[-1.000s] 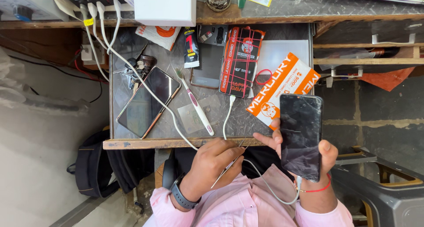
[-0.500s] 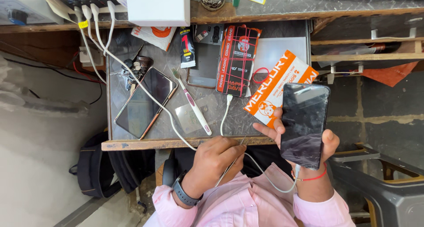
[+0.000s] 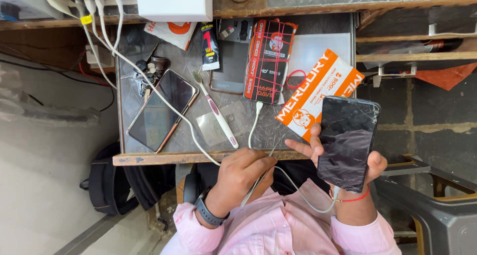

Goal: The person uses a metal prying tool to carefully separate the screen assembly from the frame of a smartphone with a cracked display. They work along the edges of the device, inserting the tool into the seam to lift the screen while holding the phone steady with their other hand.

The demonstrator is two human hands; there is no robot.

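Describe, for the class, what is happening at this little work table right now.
A person in a pink shirt sits at a small table. Their right hand holds up a black phone with a cracked corner and a white cable at its lower end. Their left hand, with a watch on the wrist, grips a thin metal tool near the table's edge. A second phone, a toothbrush and an orange packet lie on the table.

cracked black phone (image 3: pixel 347 142), upright, cable-connected

Toothbrush (image 3: pixel 215 109) beside a second phone (image 3: pixel 163 110) on the table (image 3: pixel 198 158) – backpack (image 3: pixel 107 183) below
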